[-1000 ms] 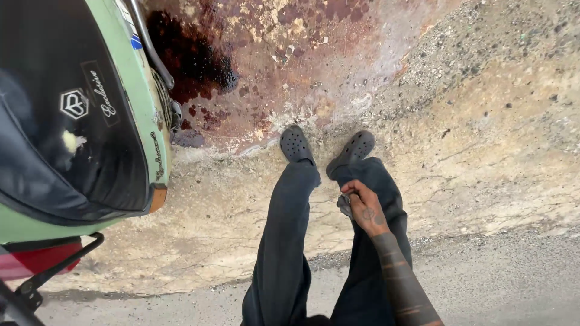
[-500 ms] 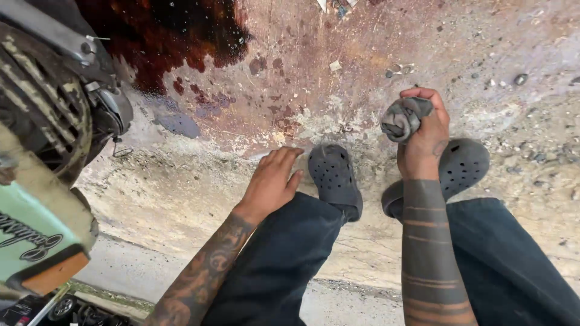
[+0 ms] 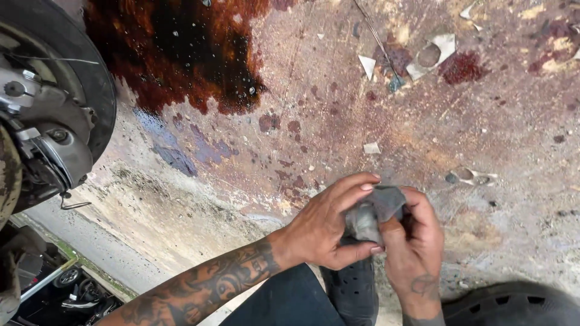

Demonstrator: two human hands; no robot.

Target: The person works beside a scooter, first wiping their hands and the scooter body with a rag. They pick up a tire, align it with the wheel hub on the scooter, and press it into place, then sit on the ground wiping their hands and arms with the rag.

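Both hands on a crumpled grey rag (image 3: 376, 211) held over the stained concrete floor (image 3: 338, 108): left hand (image 3: 329, 226) curled around it, fingers above and thumb below, right hand (image 3: 414, 238) pinching it from the other side. Half a second ago only the right hand held it, raised; left was open by the knee. Around: glossy dark oil pool (image 3: 181, 54), motorcycle wheel and brake hub (image 3: 51, 108) at left, black perforated clog (image 3: 353, 290) below the hands.
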